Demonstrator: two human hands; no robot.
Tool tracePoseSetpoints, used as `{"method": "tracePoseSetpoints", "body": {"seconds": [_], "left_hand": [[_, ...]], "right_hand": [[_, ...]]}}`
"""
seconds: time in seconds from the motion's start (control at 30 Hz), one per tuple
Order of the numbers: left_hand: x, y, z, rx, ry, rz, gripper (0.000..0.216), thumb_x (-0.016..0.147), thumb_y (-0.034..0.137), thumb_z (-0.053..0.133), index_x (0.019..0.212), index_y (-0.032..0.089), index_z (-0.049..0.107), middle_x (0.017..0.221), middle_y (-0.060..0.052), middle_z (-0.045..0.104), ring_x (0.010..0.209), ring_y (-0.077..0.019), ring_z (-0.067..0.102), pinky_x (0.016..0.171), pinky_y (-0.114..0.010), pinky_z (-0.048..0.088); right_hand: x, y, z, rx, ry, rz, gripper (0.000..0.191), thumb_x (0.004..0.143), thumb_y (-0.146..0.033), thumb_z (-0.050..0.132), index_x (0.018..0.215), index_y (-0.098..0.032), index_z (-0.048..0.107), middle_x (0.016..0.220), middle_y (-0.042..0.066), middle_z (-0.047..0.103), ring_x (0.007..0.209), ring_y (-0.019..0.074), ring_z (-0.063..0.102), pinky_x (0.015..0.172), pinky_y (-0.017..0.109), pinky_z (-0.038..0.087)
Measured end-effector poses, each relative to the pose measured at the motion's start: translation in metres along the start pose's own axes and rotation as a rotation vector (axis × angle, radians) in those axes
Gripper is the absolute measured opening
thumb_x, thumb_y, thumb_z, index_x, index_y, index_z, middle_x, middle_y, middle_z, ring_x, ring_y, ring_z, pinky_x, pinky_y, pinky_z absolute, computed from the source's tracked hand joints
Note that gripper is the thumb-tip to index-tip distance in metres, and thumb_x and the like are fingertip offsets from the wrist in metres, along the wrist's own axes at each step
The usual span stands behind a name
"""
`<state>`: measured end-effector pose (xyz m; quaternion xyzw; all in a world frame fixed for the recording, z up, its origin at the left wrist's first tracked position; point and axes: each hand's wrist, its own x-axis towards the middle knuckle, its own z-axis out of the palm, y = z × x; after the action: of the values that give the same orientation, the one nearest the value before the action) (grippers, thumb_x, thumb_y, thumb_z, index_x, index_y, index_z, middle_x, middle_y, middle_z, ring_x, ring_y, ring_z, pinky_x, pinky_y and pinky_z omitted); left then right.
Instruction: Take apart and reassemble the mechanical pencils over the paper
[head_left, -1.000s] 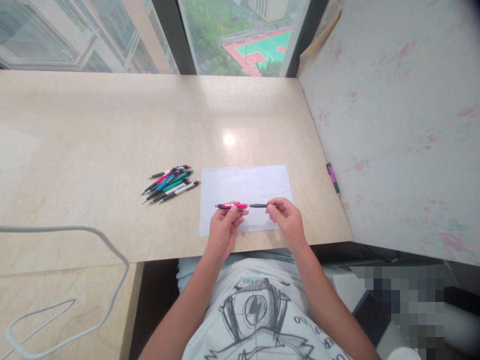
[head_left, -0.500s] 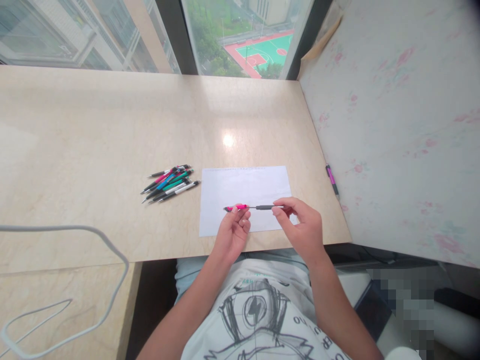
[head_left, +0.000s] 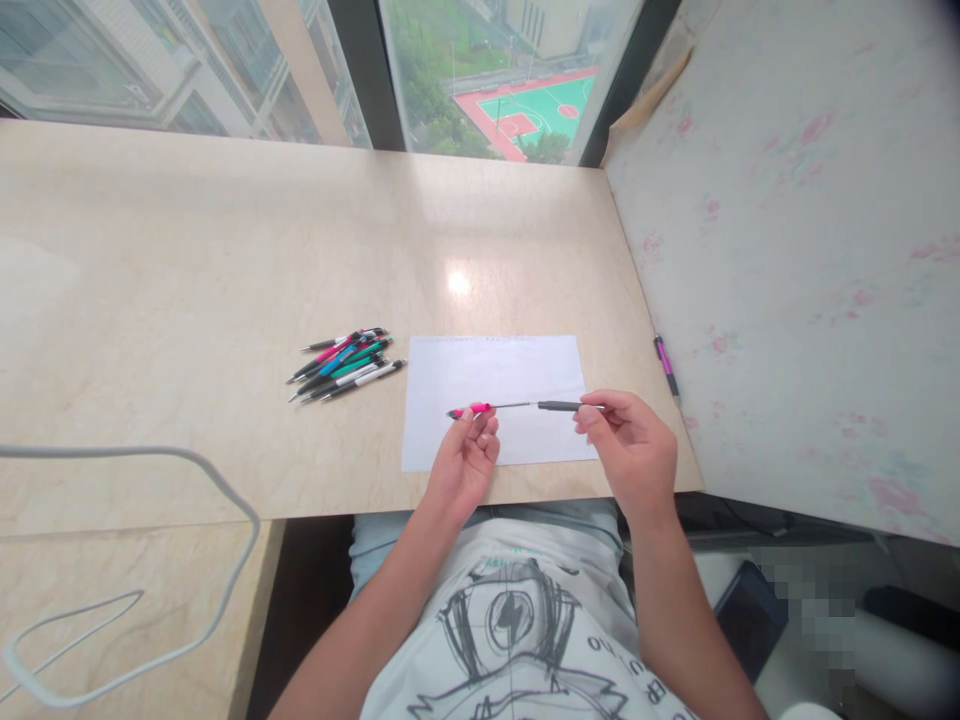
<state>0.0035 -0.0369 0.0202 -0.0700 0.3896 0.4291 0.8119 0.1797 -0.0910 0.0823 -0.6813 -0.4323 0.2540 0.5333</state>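
Note:
My left hand (head_left: 466, 455) pinches the pink upper barrel (head_left: 474, 410) of a pen, above a white sheet of paper (head_left: 495, 365). A thin refill (head_left: 514, 405) sticks out of this barrel to the right. The dark front half of the pen (head_left: 559, 406) is in the fingertips of my right hand (head_left: 628, 440), drawn off to the right along the refill. The refill's far end is at the mouth of the dark half; whether it is still inside I cannot tell.
Several pens (head_left: 349, 365) in mixed colours lie in a pile left of the paper. A purple pen (head_left: 666, 368) rests against the papered wall (head_left: 795, 300). A white cable (head_left: 225, 490) loops over the desk (head_left: 187, 260) at the left, and a window (head_left: 495, 80) is behind.
My right hand has moved right with the dark front half, so more of the refill shows. My left hand keeps its hold on the pink barrel. The view has shifted slightly.

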Motion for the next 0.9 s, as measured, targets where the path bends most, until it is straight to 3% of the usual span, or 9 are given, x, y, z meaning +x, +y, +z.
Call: {"method": "tracePoseSetpoints", "body": {"seconds": [0.13,0.27,0.33,0.5,0.73,0.9], "left_hand": [[0.002,0.003,-0.002,0.033,-0.015,0.031,0.005,0.087,0.019,0.071,0.084,0.015,0.070,0.089,-0.004,0.075,0.074,-0.0074,0.071,0.060,-0.012,0.054],[0.004,0.006,-0.002,0.014,-0.007,0.034,0.005,0.088,0.018,0.069,0.085,0.015,0.070,0.088,-0.004,0.075,0.074,-0.0075,0.071,0.060,-0.011,0.054],[0.004,0.007,-0.002,0.006,-0.004,0.037,0.004,0.088,0.018,0.068,0.086,0.014,0.070,0.088,-0.004,0.075,0.074,-0.0071,0.071,0.059,-0.011,0.054],[0.004,0.006,-0.002,0.062,-0.028,0.066,0.005,0.085,0.019,0.072,0.085,0.015,0.070,0.088,-0.004,0.075,0.074,-0.0073,0.071,0.059,-0.011,0.054],[0.005,0.005,-0.004,0.093,-0.033,0.080,0.006,0.085,0.020,0.073,0.087,0.015,0.070,0.090,-0.005,0.075,0.074,-0.0079,0.071,0.060,-0.011,0.054],[0.004,0.006,-0.002,0.098,-0.023,0.088,0.005,0.085,0.020,0.071,0.085,0.015,0.070,0.088,-0.006,0.075,0.073,-0.0083,0.070,0.058,-0.011,0.054]], "right_hand": [[0.000,0.001,-0.001,0.001,0.051,-0.013,0.018,0.087,-0.039,0.070,0.093,-0.022,0.070,0.074,0.002,0.068,0.064,0.0162,0.065,0.060,0.032,0.055],[0.008,0.026,0.006,-0.011,0.066,0.031,0.020,0.088,-0.040,0.066,0.097,-0.021,0.067,0.081,0.003,0.069,0.069,0.0175,0.068,0.056,0.029,0.054],[0.016,0.046,0.013,-0.131,0.004,0.057,0.020,0.088,-0.038,0.064,0.096,-0.020,0.067,0.085,0.005,0.071,0.075,0.0197,0.069,0.062,0.031,0.056],[0.034,0.080,0.033,-0.497,0.015,-0.006,0.022,0.092,-0.035,0.053,0.096,-0.019,0.068,0.088,0.008,0.073,0.071,0.0193,0.065,0.072,0.034,0.050],[0.040,0.076,0.053,-0.868,0.009,0.013,0.020,0.096,-0.033,0.053,0.090,-0.020,0.067,0.090,0.007,0.070,0.076,0.0185,0.058,0.060,0.029,0.027],[0.040,0.076,0.056,-0.967,-0.070,0.088,0.021,0.097,-0.038,0.054,0.091,-0.020,0.065,0.091,0.007,0.068,0.070,0.0166,0.055,0.059,0.030,0.020]]}}
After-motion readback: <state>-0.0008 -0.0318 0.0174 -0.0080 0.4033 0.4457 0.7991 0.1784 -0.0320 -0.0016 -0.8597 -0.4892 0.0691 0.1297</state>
